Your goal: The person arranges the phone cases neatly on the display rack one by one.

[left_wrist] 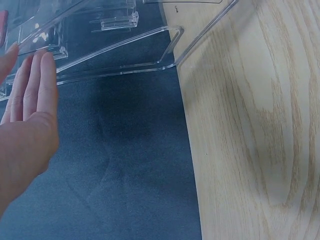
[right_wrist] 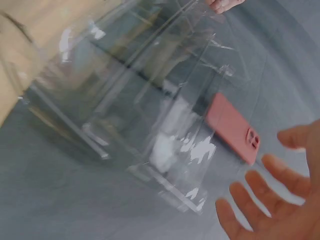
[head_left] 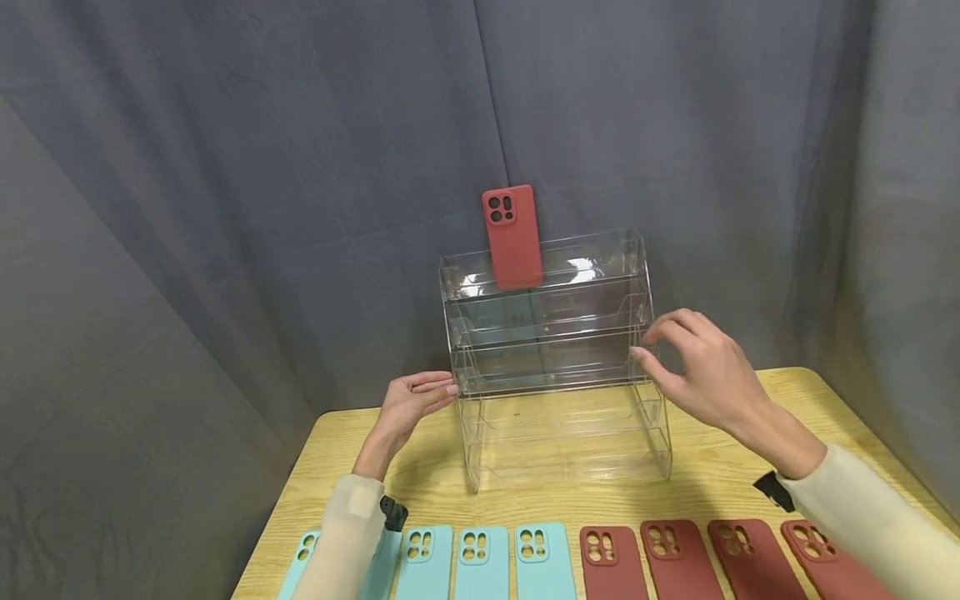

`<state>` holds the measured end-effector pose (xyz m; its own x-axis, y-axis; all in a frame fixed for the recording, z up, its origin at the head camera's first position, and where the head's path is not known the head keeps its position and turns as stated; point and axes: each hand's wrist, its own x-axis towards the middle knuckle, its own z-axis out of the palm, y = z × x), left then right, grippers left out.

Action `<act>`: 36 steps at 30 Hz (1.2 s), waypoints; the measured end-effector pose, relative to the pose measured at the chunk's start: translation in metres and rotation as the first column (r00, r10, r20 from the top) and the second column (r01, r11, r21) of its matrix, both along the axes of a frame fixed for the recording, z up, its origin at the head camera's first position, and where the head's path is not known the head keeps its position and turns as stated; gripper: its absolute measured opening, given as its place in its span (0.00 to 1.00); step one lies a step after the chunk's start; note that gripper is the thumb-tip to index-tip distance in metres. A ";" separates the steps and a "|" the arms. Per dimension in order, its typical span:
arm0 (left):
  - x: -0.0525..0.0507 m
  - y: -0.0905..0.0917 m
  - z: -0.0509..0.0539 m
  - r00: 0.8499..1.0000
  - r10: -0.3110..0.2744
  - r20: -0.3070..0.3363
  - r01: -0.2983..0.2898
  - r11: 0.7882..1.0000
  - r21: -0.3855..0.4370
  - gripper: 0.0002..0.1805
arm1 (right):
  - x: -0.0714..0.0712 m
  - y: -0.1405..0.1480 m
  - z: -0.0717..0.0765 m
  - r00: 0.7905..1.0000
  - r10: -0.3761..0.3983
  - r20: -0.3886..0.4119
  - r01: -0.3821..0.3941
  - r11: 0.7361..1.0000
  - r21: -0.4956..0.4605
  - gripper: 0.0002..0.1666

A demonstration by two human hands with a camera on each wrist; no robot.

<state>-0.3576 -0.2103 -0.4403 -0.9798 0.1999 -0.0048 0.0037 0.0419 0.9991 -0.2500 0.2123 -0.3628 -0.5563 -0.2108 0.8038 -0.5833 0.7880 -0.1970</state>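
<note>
Currently | clear rack [head_left: 577, 333]: red case [head_left: 514, 242] in top tier [head_left: 588, 265] | left grip [head_left: 408, 406] straight-fingered at rack | right grip [head_left: 703, 371] spread

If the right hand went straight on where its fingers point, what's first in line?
Probably the right side of the clear tiered display rack; the right hand overlaps it in the head view, so any gap is unclear.

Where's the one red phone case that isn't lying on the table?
In the head view, the red phone case stands in the top tier of the clear rack, left of its middle.
</note>
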 end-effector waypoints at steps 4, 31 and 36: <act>0.001 0.000 -0.002 1.000 -0.003 0.001 0.003 1.000 0.001 0.24 | 0.016 0.018 -0.019 1.000 0.013 0.009 -0.014 0.999 0.032 0.10; 0.004 0.001 -0.004 1.000 0.011 -0.012 -0.011 1.000 0.007 0.23 | 0.093 0.100 -0.125 0.917 -0.194 0.349 0.125 0.970 0.210 0.25; 0.005 -0.001 -0.007 1.000 0.026 0.009 -0.026 0.999 0.020 0.24 | 0.099 0.107 -0.141 0.899 -0.181 0.398 0.092 0.968 0.233 0.25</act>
